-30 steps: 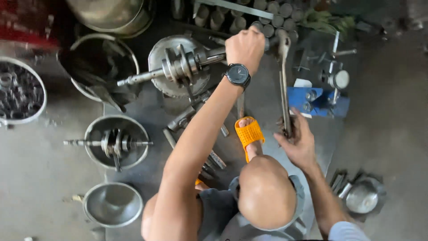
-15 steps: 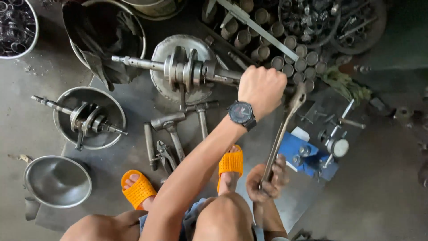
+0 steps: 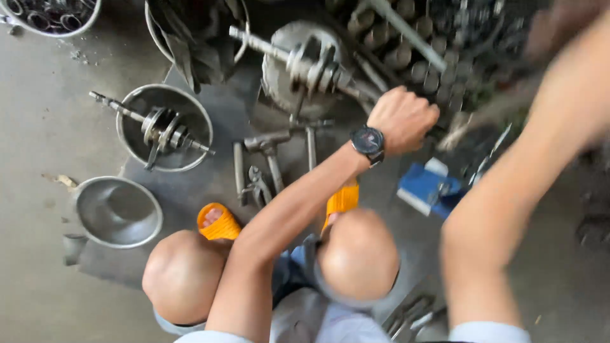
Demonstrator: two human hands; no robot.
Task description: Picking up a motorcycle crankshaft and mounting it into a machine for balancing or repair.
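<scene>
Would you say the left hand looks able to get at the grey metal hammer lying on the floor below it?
Probably yes: left hand is a fist above the grey metal hammer, with nothing lying between them.

Two crankshafts show: one [image 3: 298,60] lies across the round metal housing [image 3: 305,70] near the top edge of the floor mat, one [image 3: 159,127] across a steel bowl [image 3: 133,108] at the mat's left edge. Steel bowls number two, the second [image 3: 117,213] empty at the lower left corner. Two orange sandals [image 3: 219,222] [image 3: 343,198]. One blue block [image 3: 422,187]. One wristwatch [image 3: 368,141].
</scene>
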